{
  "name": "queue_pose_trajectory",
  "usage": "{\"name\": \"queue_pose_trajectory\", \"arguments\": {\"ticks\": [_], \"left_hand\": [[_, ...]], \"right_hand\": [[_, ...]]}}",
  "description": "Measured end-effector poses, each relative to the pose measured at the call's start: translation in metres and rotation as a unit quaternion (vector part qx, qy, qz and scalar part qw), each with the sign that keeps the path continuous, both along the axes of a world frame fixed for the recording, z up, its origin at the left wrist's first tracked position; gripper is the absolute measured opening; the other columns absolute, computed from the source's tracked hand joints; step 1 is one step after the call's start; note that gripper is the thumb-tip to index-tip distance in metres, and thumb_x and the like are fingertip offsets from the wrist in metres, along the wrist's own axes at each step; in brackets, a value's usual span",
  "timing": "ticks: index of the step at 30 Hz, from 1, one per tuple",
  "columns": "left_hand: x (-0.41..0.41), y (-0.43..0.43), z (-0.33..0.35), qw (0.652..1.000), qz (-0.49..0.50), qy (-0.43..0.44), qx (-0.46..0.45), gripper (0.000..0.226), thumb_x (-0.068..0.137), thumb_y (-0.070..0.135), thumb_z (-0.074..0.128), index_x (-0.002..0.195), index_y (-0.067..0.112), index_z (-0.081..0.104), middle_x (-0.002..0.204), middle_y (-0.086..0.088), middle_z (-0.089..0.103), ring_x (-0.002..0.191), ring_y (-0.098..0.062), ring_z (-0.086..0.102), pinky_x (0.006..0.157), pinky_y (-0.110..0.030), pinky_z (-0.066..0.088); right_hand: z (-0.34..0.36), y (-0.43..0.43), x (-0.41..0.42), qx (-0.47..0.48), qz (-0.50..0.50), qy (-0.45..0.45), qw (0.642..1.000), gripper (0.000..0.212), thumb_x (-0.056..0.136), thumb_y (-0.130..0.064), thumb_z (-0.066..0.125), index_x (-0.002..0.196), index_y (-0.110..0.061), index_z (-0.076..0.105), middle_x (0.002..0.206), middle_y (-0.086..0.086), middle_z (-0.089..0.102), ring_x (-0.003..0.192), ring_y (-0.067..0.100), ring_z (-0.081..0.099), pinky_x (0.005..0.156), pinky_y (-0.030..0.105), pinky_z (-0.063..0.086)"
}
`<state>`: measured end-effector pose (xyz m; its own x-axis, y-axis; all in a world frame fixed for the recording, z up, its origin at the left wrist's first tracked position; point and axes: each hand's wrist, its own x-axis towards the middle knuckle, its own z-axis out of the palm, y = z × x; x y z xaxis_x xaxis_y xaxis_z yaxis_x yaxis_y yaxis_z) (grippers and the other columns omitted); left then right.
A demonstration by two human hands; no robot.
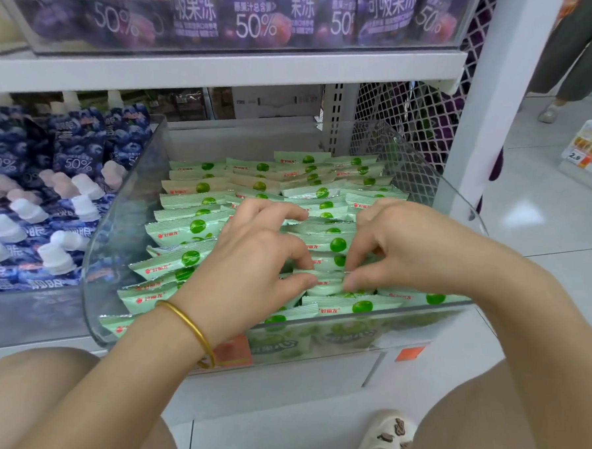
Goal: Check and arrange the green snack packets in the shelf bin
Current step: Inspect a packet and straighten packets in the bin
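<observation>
Green packet (pixel 329 288) pinched by left hand (pixel 251 256) & right hand (pixel 413 251), print hidden, bin (pixel 402 336) front blurry

The hands (pixel 251 256) hide several green packets (pixel 198 226); upper purple pouches (pixel 254 16) are cropped.

We see the green snack packets (pixel 184 230): pale mint pillow wrappers with crimped ends, a round green fruit print and a small red logo. They lie flat and overlapped in rows running from the front to the back of the shelf bin (pixel 123 215). The bin is clear plastic, with tall sloping side walls and a low front wall. Near the front middle, one packet (pixel 325 287) is pinched by our left hand (pixel 251 256) and right hand (pixel 406 247).
</observation>
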<state>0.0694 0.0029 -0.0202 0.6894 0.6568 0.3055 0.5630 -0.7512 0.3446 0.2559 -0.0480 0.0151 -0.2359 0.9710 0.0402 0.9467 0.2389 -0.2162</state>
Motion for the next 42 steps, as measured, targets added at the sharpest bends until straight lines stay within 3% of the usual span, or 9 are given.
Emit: {"name": "queue_pose_trajectory", "arguments": {"ticks": [3,10,20,26,29,32,35,39,42], "left_hand": [[-0.003,0.003,0.002,0.999,0.006,-0.038,0.0,0.006,0.075,0.036,0.072,0.072,0.032,0.07,0.128,0.014,0.046,0.113,0.0,0.02,0.097,-0.021,0.016],[-0.001,0.001,0.001,1.0,0.0,-0.009,-0.012,0.009,0.075,0.036,0.072,0.069,0.03,0.07,0.136,0.011,0.044,0.121,-0.005,0.02,0.099,-0.024,0.016],[-0.006,0.0,0.001,1.0,-0.005,-0.01,-0.019,0.009,0.077,0.037,0.07,0.075,0.03,0.075,0.148,0.007,0.032,0.137,-0.009,0.01,0.108,-0.025,0.008],[-0.015,0.003,0.021,0.974,0.104,-0.198,-0.041,0.01,0.07,0.044,0.066,0.071,0.034,0.066,0.124,0.017,0.047,0.12,-0.002,0.03,0.095,-0.001,0.015],[-0.018,0.008,0.017,0.971,0.117,-0.207,-0.002,0.028,0.071,0.049,0.068,0.09,0.03,0.06,0.119,0.015,0.043,0.119,-0.003,0.032,0.101,-0.017,0.026],[-0.02,0.013,0.014,0.975,0.124,-0.184,0.016,0.055,0.065,0.06,0.06,0.109,0.03,0.05,0.122,0.013,0.039,0.116,-0.004,0.03,0.096,-0.003,0.017],[-0.024,0.02,0.011,0.976,0.157,-0.148,0.025,0.07,0.065,0.057,0.069,0.123,0.028,0.043,0.135,0.005,0.034,0.126,-0.012,0.027,0.099,-0.012,0.015],[-0.031,0.031,0.009,0.978,0.148,-0.136,0.052,0.051,0.077,0.028,0.071,0.122,0.019,0.05,0.13,-0.001,0.041,0.124,-0.013,0.036,0.102,-0.008,0.019],[-0.036,0.031,0.016,0.974,0.135,-0.182,0.006,0.021,0.087,0.025,0.062,0.108,0.025,0.059,0.103,0.009,0.059,0.095,0.002,0.05,0.081,-0.004,0.035]], "right_hand": [[0.006,0.002,0.005,0.058,-0.032,0.098,0.993,0.018,0.072,-0.044,0.07,0.074,-0.026,0.074,0.072,-0.009,0.053,0.076,0.01,0.053,0.076,0.038,0.047],[-0.011,0.02,-0.004,0.053,-0.023,0.032,0.998,0.009,0.079,-0.034,0.071,0.073,-0.028,0.068,0.073,-0.015,0.053,0.082,0.009,0.053,0.079,0.039,0.049],[0.0,0.029,0.0,0.209,-0.145,0.306,0.917,0.01,0.086,-0.023,0.065,0.076,-0.021,0.061,0.072,-0.011,0.057,0.066,0.001,0.05,0.065,0.019,0.04],[0.0,0.045,-0.013,0.211,-0.171,0.379,0.884,0.012,0.086,-0.022,0.066,0.075,-0.021,0.062,0.073,-0.013,0.057,0.071,0.002,0.052,0.071,0.025,0.042],[0.005,0.058,-0.024,0.171,-0.176,0.478,0.843,0.016,0.086,-0.023,0.066,0.07,-0.021,0.062,0.071,0.0,0.061,0.068,0.014,0.054,0.068,0.038,0.046],[0.008,0.073,-0.038,0.119,-0.163,0.545,0.814,0.016,0.087,-0.021,0.064,0.072,-0.016,0.061,0.077,0.013,0.061,0.07,0.023,0.057,0.07,0.047,0.052],[0.007,0.082,-0.051,0.005,-0.149,0.643,0.751,0.007,0.092,-0.011,0.057,0.085,-0.01,0.056,0.075,0.008,0.062,0.063,0.016,0.062,0.053,0.033,0.056],[0.0,0.081,-0.055,-0.09,-0.125,0.726,0.671,0.014,0.094,-0.007,0.052,0.106,-0.001,0.053,0.086,0.014,0.064,0.067,0.019,0.066,0.054,0.033,0.059],[-0.004,0.078,-0.05,-0.102,-0.123,0.754,0.637,0.028,0.096,-0.024,0.049,0.112,-0.002,0.054,0.099,0.019,0.066,0.077,0.027,0.071,0.057,0.036,0.059]]}}
